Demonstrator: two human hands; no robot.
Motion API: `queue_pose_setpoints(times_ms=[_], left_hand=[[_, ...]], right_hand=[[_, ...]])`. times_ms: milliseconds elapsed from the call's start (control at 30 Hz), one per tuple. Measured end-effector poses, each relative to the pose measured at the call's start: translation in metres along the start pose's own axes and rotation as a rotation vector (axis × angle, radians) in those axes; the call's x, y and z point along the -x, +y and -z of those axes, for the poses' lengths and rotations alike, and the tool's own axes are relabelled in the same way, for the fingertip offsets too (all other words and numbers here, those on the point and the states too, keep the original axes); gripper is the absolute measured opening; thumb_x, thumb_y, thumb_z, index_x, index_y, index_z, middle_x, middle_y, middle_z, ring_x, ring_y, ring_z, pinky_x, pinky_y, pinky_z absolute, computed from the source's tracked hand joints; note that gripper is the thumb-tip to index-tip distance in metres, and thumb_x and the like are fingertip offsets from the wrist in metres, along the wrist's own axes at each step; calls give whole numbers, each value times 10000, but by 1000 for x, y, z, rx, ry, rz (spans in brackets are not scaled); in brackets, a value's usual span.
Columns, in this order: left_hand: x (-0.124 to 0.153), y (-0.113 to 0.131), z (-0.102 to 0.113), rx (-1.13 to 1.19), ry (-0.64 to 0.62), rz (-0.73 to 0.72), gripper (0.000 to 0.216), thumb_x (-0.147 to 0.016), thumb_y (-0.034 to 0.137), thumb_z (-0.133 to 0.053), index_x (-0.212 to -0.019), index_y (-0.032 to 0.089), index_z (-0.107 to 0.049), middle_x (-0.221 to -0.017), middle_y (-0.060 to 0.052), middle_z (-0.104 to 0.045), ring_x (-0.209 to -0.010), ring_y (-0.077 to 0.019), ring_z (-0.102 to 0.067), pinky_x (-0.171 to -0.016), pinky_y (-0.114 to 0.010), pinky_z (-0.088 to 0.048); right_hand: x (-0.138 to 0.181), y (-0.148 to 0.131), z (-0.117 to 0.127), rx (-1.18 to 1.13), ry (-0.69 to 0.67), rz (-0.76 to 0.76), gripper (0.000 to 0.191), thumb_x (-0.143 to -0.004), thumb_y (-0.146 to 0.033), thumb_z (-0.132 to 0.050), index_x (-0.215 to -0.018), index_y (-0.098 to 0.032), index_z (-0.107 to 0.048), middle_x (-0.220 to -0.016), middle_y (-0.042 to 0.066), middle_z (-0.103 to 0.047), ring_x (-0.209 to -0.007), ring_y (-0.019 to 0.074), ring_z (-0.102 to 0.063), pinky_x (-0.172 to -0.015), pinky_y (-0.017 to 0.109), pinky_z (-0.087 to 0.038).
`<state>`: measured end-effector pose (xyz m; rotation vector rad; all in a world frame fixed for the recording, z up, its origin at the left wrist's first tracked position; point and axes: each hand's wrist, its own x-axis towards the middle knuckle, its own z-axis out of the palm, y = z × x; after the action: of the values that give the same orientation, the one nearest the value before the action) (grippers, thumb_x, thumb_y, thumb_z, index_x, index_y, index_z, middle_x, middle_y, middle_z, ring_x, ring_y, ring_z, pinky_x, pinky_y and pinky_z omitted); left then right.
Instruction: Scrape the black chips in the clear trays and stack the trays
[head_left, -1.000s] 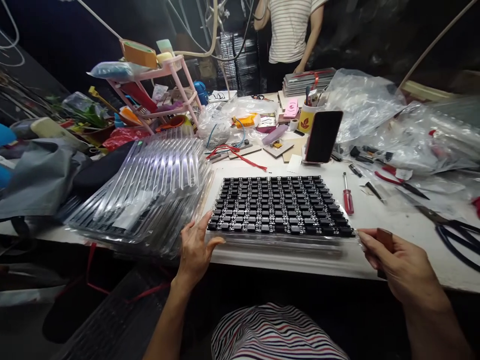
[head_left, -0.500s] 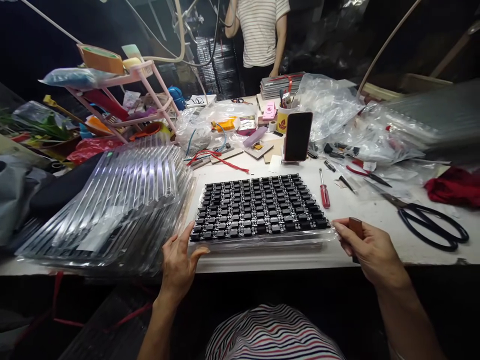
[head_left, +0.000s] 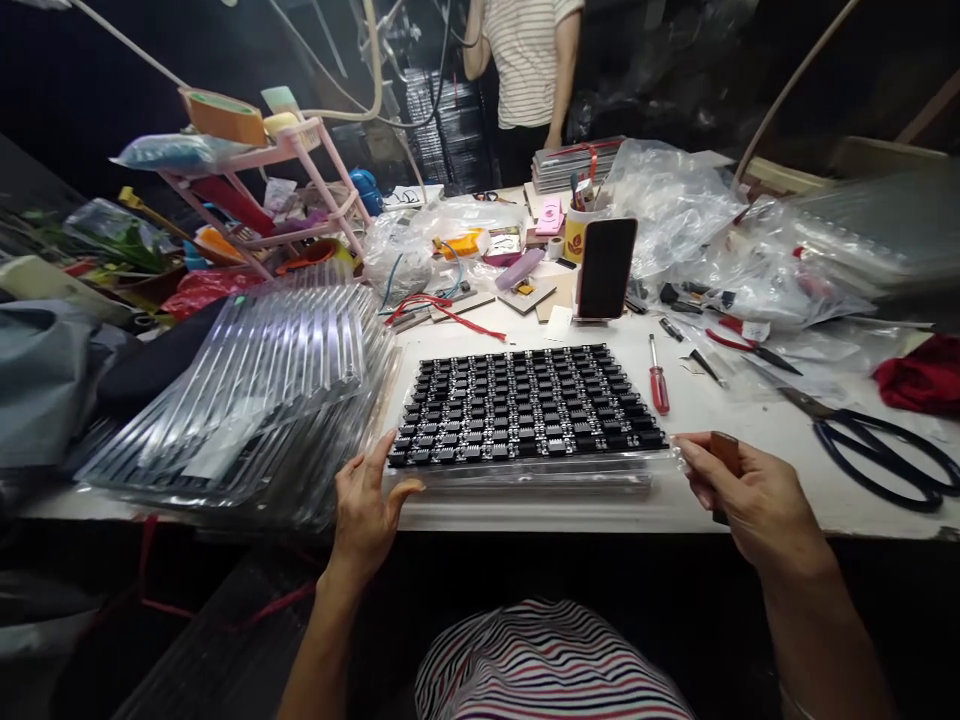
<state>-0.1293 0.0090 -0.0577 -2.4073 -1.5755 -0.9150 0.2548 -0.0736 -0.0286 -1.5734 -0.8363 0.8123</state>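
Observation:
A clear plastic tray (head_left: 525, 475) in front of me carries rows of small black circuit modules (head_left: 517, 405). My left hand (head_left: 366, 505) is at the tray's front left corner. Its fingertips touch the side, and the thumb is spread out below the front edge. At the front right corner is my right hand (head_left: 739, 490), its fingers closed around a brown, wooden-looking piece (head_left: 724, 452); most of that piece is hidden. The right fingertips meet the tray's corner. A red-handled screwdriver (head_left: 658, 385) lies just right of the tray.
Stacked clear trays (head_left: 255, 400) stand close on the left. Large black-handled scissors (head_left: 877, 450) and red-handled pliers (head_left: 754, 350) lie at right. Behind the modules are a propped phone (head_left: 606, 268), red ties (head_left: 450, 312) and plastic bags (head_left: 667, 205). A person (head_left: 529, 70) stands across the table.
My view has turned slightly left, so everything sits a little farther right in the picture. Both hands remain at the tray's corners, with no clear movement of the tray.

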Motion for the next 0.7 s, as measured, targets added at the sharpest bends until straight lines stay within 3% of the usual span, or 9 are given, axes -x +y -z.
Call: queue_pose_setpoints(times_ms=[300, 700], left_hand=[[-13, 8, 11, -29, 17, -92, 649, -865, 525, -438, -1408, 196, -302, -1184, -132, -627, -983, -235, -618, -938, -400, -403], [-12, 7, 11, -26, 13, -86, 657, -862, 517, -451, -1416, 200, -295, -1214, -130, -616, -990, -236, -608, -943, -397, -399]], right_hand=[[-4, 8, 4, -1, 31, -22, 288, -706, -452, -712, -831, -199, -651, -570, -44, -488, -440, 65, -396, -390, 206, -310], [-2, 3, 2, 5, 43, -31, 301, -702, -464, -709, -835, -200, -651, -599, -36, -503, -451, 70, -402, -394, 209, -326]])
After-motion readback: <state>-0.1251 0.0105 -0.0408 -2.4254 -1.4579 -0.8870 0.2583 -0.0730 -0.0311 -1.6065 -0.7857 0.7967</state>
